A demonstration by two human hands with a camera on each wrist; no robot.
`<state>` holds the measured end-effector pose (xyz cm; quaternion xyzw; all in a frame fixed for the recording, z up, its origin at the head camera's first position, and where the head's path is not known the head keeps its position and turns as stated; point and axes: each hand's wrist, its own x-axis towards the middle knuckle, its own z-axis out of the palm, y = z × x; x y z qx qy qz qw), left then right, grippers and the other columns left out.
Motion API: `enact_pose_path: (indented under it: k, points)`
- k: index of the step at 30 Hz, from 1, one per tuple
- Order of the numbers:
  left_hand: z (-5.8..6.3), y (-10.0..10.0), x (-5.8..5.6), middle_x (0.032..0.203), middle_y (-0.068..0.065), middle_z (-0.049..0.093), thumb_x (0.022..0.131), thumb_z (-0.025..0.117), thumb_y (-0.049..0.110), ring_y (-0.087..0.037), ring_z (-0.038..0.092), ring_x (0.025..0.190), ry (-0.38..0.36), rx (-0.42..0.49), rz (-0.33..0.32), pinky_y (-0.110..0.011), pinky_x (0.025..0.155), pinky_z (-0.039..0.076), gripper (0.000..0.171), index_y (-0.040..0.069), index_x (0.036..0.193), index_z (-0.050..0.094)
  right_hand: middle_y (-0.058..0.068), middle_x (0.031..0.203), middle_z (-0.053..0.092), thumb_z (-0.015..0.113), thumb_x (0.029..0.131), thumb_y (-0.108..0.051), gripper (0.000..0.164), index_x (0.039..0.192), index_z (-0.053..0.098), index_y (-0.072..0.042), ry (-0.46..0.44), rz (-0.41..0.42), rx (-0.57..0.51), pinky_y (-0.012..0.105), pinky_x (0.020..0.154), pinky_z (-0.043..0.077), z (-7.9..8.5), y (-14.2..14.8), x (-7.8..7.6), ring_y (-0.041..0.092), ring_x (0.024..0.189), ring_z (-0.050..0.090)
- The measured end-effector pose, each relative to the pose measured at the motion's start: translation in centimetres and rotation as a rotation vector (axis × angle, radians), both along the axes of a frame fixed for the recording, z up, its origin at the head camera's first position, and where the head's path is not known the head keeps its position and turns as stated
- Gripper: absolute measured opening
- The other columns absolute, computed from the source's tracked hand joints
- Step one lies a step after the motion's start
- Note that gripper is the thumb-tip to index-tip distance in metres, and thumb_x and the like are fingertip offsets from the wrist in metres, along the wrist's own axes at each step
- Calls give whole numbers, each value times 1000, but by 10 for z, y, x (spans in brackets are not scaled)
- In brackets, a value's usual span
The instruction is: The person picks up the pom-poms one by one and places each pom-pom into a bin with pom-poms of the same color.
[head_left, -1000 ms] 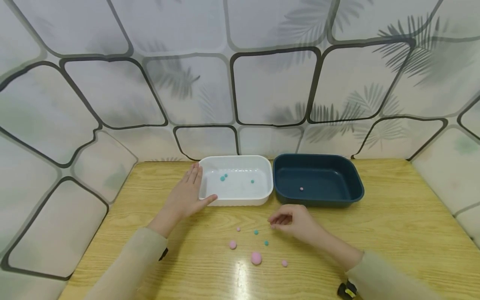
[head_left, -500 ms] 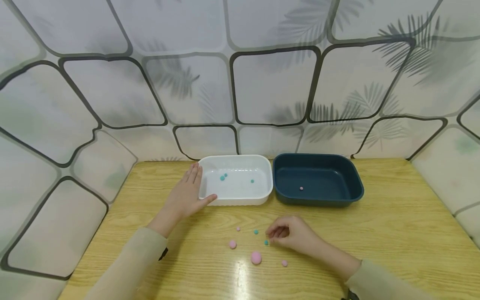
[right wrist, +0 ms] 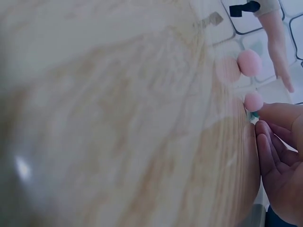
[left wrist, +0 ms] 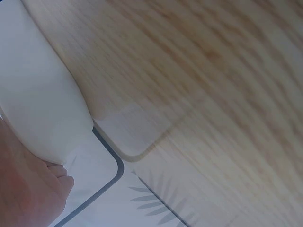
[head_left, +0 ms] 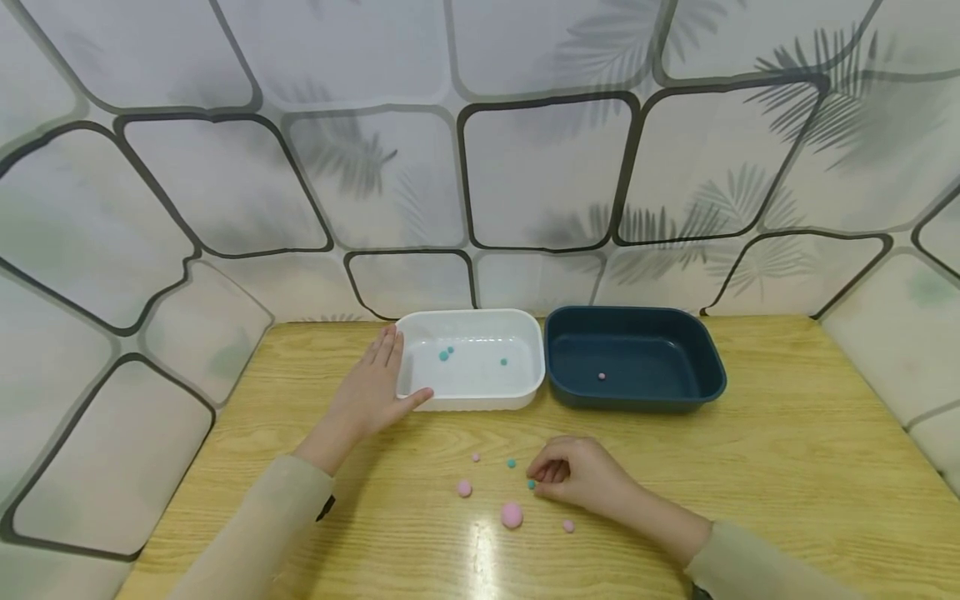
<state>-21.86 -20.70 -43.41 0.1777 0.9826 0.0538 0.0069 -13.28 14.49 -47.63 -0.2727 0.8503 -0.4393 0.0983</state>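
My left hand (head_left: 367, 398) rests against the left end of the white tray (head_left: 480, 404), fingers straight along its side and thumb over the front rim. In the left wrist view the same hand (left wrist: 31, 182) touches the white tray (left wrist: 42, 90). My right hand (head_left: 581, 473) is low over the table, thumb and forefinger pinching a small teal ball (head_left: 531, 484). The right wrist view shows that hand (right wrist: 286, 151) with a bit of the teal ball (right wrist: 255, 114) at its fingertips. Another teal ball (head_left: 512, 463) lies just beyond it.
Several pink balls lie nearby, among them a large one (head_left: 512, 515), a medium one (head_left: 465, 488) and a small one (head_left: 568, 526). Teal balls (head_left: 444, 356) sit in the white tray. A dark blue tray (head_left: 637, 404) beside it holds one small pink ball (head_left: 602, 376).
My right hand has come down and slightly left from near the dark blue tray, and its fingertips have closed round the teal ball. The left hand stays in place.
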Motion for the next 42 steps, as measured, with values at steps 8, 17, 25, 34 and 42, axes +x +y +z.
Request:
enact_pose_path:
  k: [8,17,25,34,42]
  points:
    - [0,0,0,175,-31,10,102,54,66,-44,12,165,9,-1,-5,-53,135,21,109,-12,165,12,-7,84,70,87,85,-5,12,91,82,-14,65,9,45,16,66,57,0,-4,2,-7,74,60]
    - [-2,-1,-1,175,-30,10,102,54,65,-44,10,165,9,20,-4,-53,136,19,108,-11,165,12,-10,83,68,88,84,-4,14,88,81,-16,96,-6,74,15,65,54,0,-6,3,-8,73,57]
    - [-1,-1,-1,175,-31,10,102,55,65,-44,10,165,13,4,-10,-52,135,19,108,-13,164,12,-10,82,71,89,85,-10,10,90,82,-16,41,-27,59,17,64,54,7,-4,3,-7,71,58]
    - [-2,-2,-1,175,-31,12,101,56,65,-44,11,165,21,7,-15,-53,135,20,109,-13,164,13,-8,84,74,87,88,-12,7,92,82,-14,-34,-52,20,18,66,55,13,-5,-1,-5,74,60]
    - [-1,-1,-1,175,-30,9,101,54,66,-43,9,165,5,4,-10,-52,136,19,109,-12,165,12,-6,82,75,85,87,-6,8,92,83,-11,20,-67,22,18,67,55,26,-9,-12,-4,75,61]
